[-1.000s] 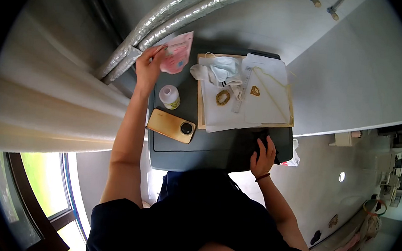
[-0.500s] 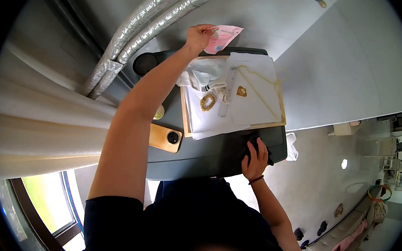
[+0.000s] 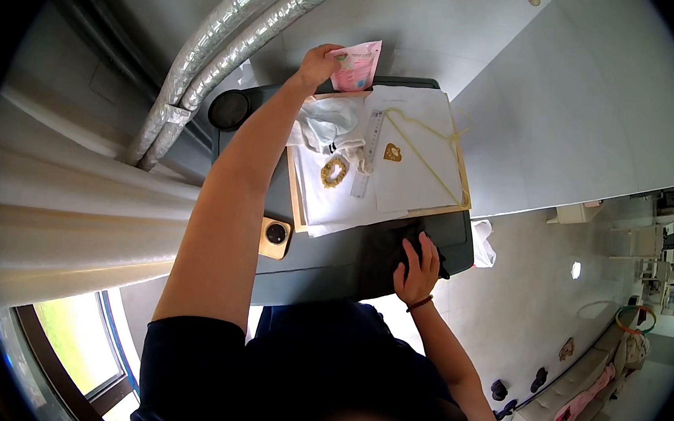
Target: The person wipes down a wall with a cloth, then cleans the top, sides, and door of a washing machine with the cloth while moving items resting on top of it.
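At the far edge of the table, my left hand (image 3: 318,65) is closed on the side of a pink pouch (image 3: 358,68). The pouch stands nearly upright just beyond a wooden-edged tray (image 3: 294,195). On the tray lie white paper sheets (image 3: 410,188), a bunched pale cloth (image 3: 328,123), a clear ruler (image 3: 371,138), a yellow hanger (image 3: 424,156), a gold scrunchie (image 3: 333,173) and a small golden heart-shaped piece (image 3: 392,152). Near the front right, my right hand (image 3: 419,271) rests with fingers spread on a black item (image 3: 444,268) whose kind I cannot make out.
A phone (image 3: 274,239) lies left of the tray, partly behind my left forearm. A round black cup holder (image 3: 228,110) sits at the table's back left. Silver foil-wrapped pipes (image 3: 231,52) and a curtain (image 3: 91,215) are to the left. A white bag (image 3: 483,244) hangs at the right edge.
The pink pouch, still in my left hand, has turned more upright. The view has shifted slightly, and my forearm now covers more of the phone. My right hand stays on the black item.
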A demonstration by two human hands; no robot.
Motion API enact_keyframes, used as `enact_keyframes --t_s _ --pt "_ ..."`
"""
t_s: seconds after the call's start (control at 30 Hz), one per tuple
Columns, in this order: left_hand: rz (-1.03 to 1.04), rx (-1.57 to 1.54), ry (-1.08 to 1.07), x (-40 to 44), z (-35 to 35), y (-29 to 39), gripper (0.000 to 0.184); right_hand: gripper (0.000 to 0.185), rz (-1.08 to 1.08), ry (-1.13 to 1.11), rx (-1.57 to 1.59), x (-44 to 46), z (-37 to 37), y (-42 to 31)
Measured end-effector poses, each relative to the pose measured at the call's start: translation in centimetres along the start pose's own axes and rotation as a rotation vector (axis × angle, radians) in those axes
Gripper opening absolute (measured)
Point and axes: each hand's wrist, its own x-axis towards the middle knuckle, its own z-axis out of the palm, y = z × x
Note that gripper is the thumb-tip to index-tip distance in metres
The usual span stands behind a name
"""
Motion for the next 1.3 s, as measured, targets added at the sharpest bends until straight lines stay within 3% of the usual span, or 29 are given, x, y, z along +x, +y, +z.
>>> enact_keyframes --t_s 0.2,0.3,0.37,0.47,0.63,0.77,0.87,0.97,1.17,1.3 --pt "0.012 0.096 0.086 -1.6 -0.5 2.1 0.051 0.044 -0.019 0.009 -0.019 0.0 0.0 0.0" --pt "0.012 0.49 0.068 2.2 -2.9 -2.9 0.053 0.044 -0.029 0.011 -0.025 -0.4 0.2 0.2" --pt "0.211 0.981 -0.165 -2.7 -4.4 1.5 0.057 0.044 -0.032 0.014 -0.015 -0.2 0.2 0.1" --pt "0.062 0.39 -0.078 -13.6 -5.3 10.4 0.05 0.05 -0.028 -0.013 0.001 -0.5 0.4 0.1" --pt "0.481 0.203 0.302 -28.1 -12.3 13.3 0.044 0.058 -0.122 -0.129 0.064 -0.7 -0.5 -0.5" --pt "0.179 0.135 0.367 -34.6 -14.6 4.4 0.078 0.054 -0.206 -0.172 0.11 -0.9 -0.8 -1.6" --pt "0.152 0.408 0.294 -35.4 -12.2 -0.3 0.102 0.04 -0.221 -0.184 0.153 -1.2 -0.2 -1.9" --pt "0.019 0.464 0.325 -34.1 -10.6 -1.1 0.111 0.03 -0.186 -0.219 0.248 -0.9 0.2 -2.5" --pt "0.044 0.344 0.481 -32.0 -10.2 -3.2 0.079 0.02 0.28 -0.208 0.835 2.3 -2.2 -4.5" --pt "0.172 0.151 0.553 -33.1 -11.7 -0.4 0.066 0.021 0.176 -0.187 0.879 9.0 -4.5 -8.7"
